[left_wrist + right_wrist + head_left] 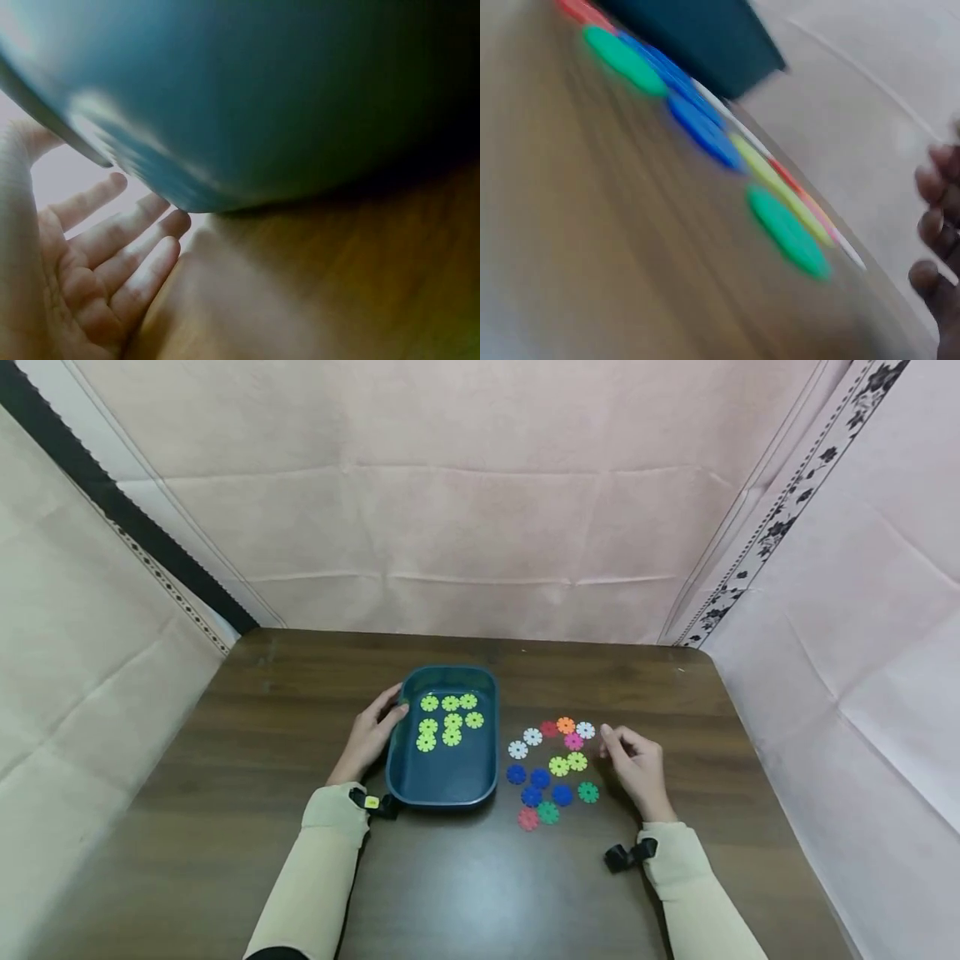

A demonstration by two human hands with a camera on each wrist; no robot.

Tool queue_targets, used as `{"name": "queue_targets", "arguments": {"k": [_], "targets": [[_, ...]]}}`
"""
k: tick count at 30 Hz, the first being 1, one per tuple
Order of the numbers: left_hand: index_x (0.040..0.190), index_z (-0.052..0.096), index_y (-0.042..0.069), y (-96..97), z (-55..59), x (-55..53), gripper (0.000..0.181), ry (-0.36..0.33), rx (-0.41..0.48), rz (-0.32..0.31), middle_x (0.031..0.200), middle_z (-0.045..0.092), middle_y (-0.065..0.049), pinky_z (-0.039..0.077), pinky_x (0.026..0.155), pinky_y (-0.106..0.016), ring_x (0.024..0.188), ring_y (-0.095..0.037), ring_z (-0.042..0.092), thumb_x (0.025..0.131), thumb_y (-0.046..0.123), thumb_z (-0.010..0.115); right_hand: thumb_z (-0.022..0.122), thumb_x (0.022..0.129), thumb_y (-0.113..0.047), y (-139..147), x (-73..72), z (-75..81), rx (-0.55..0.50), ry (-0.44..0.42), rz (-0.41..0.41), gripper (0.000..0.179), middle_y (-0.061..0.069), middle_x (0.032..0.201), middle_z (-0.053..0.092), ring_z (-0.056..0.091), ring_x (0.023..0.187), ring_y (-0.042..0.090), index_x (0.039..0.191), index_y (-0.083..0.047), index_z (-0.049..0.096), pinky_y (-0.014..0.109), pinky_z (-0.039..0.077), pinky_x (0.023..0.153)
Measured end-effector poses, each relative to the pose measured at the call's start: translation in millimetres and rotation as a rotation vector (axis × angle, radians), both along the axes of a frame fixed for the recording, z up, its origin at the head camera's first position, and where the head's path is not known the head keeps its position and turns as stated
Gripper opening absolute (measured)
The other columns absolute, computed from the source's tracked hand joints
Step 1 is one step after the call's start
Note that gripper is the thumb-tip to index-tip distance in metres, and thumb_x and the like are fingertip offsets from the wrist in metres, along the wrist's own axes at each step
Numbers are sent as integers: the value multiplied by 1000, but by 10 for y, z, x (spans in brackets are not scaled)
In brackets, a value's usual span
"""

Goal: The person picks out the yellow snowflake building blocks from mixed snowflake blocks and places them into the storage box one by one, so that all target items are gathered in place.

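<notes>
A dark blue-green tray (442, 778) holds several yellow-green flower-shaped plastic discs (450, 702), grouped in its upper half. My left hand (371, 731) grips the tray's left side, thumb over the rim. In the left wrist view its fingers (142, 277) lie along the outer wall (225, 112). To the right of the tray my right hand (637, 768) is held with loosely bent fingers and nothing visible in them. Its fingertips are just right of a white disc (585, 730). In the right wrist view the fingers (930, 225) appear at the right edge, apart from the discs.
Loose discs lie on the brown table (450, 893) between tray and right hand: blue ones (540, 778), green ones (588, 792), yellow-green ones (558, 766), white, red, an orange one (566, 725) and a pink one (573, 741). Pale cloth (480, 527) hangs behind the table and along both sides.
</notes>
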State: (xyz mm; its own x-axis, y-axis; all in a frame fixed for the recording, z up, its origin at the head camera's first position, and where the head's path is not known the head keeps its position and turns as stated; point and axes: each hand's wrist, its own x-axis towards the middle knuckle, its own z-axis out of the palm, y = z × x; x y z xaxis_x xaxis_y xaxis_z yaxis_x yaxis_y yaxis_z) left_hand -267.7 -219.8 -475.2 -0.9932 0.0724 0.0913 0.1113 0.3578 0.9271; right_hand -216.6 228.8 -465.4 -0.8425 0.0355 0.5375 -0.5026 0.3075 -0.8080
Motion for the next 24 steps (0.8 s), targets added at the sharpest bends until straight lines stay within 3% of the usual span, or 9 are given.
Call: {"name": "queue_targets", "arguments": {"k": [3,9,18,24], "targets": [[154,43,29,-52,54,-33,57,-7,2,-2,152,47,-9,33,109,-57,137,-31,44,102,47,56,65,99,-12,138,-70,-89,140,-38,-67,30,6,65,65,55,59,12,69,-9,67,20,42,58],[153,45,28,-50,66,-71,57,-10,4,2,150,49,-8,36,107,-55,134,-30,46,101,48,57,66,100,-20,136,-121,-110,395,-96,92,25,-7,72,64,54,64,12,75,-20,68,25,44,60],[152,46,28,-30,6,4,64,-14,-24,17,153,46,-9,34,108,-59,139,-33,42,97,59,56,68,98,-23,161,-42,-177,468,-134,119,7,-10,77,64,53,65,10,93,-20,73,26,45,60],[151,48,30,-10,-28,18,64,-29,-12,21,151,48,-7,35,107,-58,136,-31,44,96,62,57,76,92,-20,241,7,-171,499,-112,105,6,-12,80,59,52,72,10,93,-24,72,27,44,62]]}}
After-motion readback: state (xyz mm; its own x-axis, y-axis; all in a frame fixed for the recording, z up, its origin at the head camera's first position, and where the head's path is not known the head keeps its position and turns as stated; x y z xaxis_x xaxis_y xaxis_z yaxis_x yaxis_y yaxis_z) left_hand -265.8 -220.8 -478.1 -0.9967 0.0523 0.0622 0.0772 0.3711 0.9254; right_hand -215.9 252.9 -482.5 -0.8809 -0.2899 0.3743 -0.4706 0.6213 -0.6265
